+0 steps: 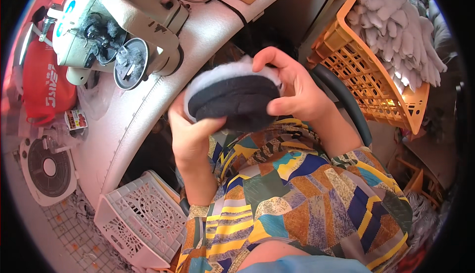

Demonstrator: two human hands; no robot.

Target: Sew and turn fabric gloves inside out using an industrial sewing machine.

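Head view. Both hands are clamped on a dark fabric piece with pale fleece lining (232,99), held in the air above the lap, clear of the table (148,119): the left hand (190,137) grips it from below, the right hand (292,92) pinches its upper edge. Likely risks: the soft piece could slip from the pinch and drop to the floor, or the lining could bunch, since the fabric folds loosely. The pale curved table carries a lint-covered sewing machine (118,30). An orange basket of white gloves (381,82) stands at right; a white basket (138,218) and a small fan (47,169) lie on the tiled floor.
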